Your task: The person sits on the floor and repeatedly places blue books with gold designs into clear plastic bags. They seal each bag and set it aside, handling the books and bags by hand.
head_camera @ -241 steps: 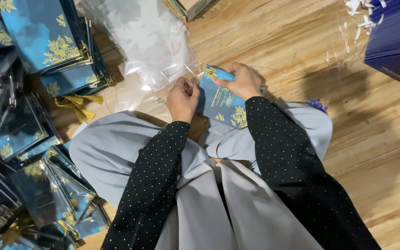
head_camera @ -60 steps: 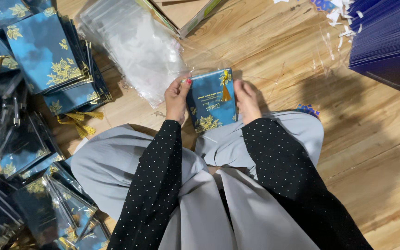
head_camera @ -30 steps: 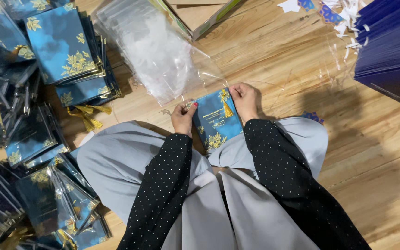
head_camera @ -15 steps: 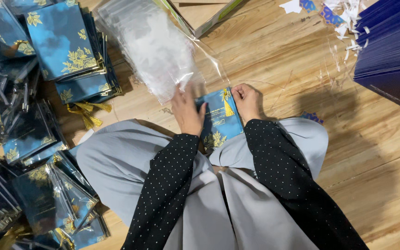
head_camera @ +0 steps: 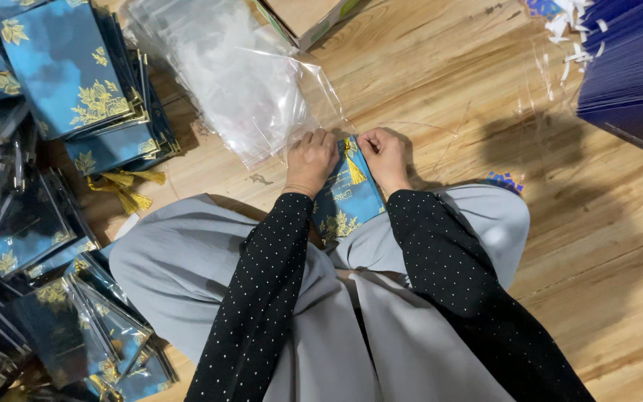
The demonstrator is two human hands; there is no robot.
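— What took up most of the scene?

— The wooden floor (head_camera: 440,97), with the seated person's grey-trousered legs (head_camera: 187,268) folded across the near part of it. At the far right stood a tall stack of dark navy sheets (head_camera: 630,67), with small white paper scraps (head_camera: 568,30) scattered just to its left.

— And on the left?

— Heaps of blue cards with gold flower prints: an unwrapped stack (head_camera: 76,82) at the far left, and cards already in clear sleeves (head_camera: 68,320) piled at the near left. A loose gold tassel (head_camera: 124,190) lay on the floor between them. A thick pile of empty clear plastic sleeves (head_camera: 225,67) lay at the far middle, beside the corner of a cardboard box (head_camera: 303,15).

— Where was the card being handled?

— The blue card (head_camera: 347,201) rested on the person's lap and the floor in the middle, its far end under both hands, a small gold tassel (head_camera: 353,167) lying on it between them.

— How were the hands set?

— The left hand (head_camera: 312,160) had its fingers curled down in a closed grip over the card's far left edge, touching the sleeve pile. The right hand (head_camera: 385,152) was likewise closed, pinching the card's far right corner. Both arms wore black sleeves with white dots (head_camera: 440,260).
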